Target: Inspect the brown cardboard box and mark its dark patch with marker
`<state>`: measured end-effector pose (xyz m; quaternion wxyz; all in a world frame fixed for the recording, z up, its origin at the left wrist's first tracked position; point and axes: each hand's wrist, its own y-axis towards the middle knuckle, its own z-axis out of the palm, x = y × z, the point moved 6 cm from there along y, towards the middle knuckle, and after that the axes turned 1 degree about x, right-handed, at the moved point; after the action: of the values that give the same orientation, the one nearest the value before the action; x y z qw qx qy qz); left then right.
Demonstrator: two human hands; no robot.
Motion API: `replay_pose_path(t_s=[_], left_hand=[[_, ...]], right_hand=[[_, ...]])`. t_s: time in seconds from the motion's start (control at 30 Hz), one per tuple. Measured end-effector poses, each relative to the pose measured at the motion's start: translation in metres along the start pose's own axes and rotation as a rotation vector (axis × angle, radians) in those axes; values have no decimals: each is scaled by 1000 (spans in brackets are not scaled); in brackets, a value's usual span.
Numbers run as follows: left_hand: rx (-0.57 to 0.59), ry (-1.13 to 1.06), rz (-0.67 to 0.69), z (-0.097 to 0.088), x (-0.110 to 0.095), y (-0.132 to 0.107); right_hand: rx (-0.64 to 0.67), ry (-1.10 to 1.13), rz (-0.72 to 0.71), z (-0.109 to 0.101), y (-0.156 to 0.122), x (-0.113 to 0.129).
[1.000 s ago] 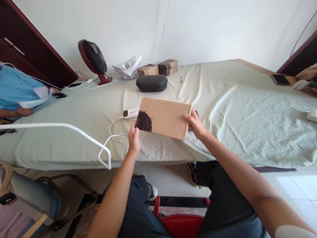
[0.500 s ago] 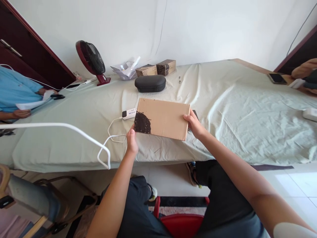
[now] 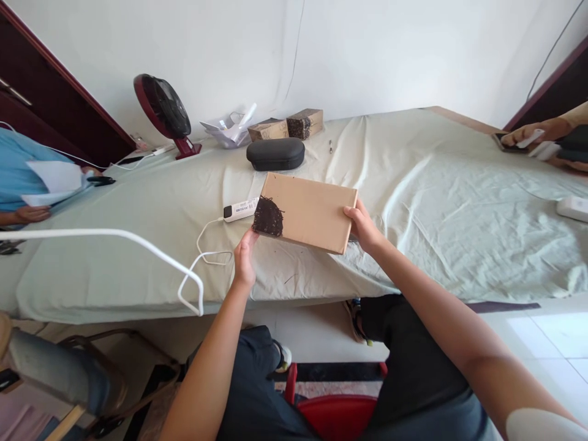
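I hold a flat brown cardboard box (image 3: 312,211) over the near edge of a table covered in a pale green sheet (image 3: 436,202). The box has a dark printed patch at its lower left corner. My left hand (image 3: 244,257) grips that corner from below, fingers closed on it. My right hand (image 3: 362,225) clasps the box's right edge. The box is tilted, its left end slightly toward me.
Behind the box lie a white power bank with cable (image 3: 239,209), a black case (image 3: 275,154), two small cartons (image 3: 285,127), crumpled plastic (image 3: 227,131) and a red fan (image 3: 165,115). A person in blue (image 3: 18,184) sits at left; another person's hand (image 3: 535,131) is at far right.
The box has risen a little and shifted slightly right with both hands still on it. The far-right person's hand now reaches over the phone.
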<state>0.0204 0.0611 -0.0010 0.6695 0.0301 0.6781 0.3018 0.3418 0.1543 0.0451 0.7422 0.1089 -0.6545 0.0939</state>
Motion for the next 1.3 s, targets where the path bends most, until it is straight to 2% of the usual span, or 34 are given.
replay_pose_path(t_s=[0.3, 0.47, 0.53, 0.63, 0.7, 0.83, 0.97, 1.03, 1.2, 1.3], left_hand=[[-47, -94, -10, -1, -2, 0], [-124, -129, -90, 1, 1, -2], [-124, -128, -97, 3, 1, -2], [-42, -115, -64, 7, -3, -1], [-1, -108, -44, 9, -7, 0], [-18, -113, -33, 8, -12, 1], [-108, -143, -86, 9, -13, -1], [-133, -148, -112, 10, -12, -2], [32, -118, -104, 16, -12, -3], [81, -109, -94, 16, -12, -4]], right_hand=[[56, 1, -26, 3, 3, -1], [120, -41, -25, 11, -8, 7], [71, -41, -32, 9, -8, 8], [-32, 5, -29, 1, 0, 5], [-47, 34, -14, -3, 7, 1], [25, 20, -8, -2, 11, -5], [114, 5, -13, 7, 6, -8], [119, 16, -33, 8, 6, -9], [-60, 52, -76, -12, 18, -12], [-77, 87, -54, -19, 24, -13]])
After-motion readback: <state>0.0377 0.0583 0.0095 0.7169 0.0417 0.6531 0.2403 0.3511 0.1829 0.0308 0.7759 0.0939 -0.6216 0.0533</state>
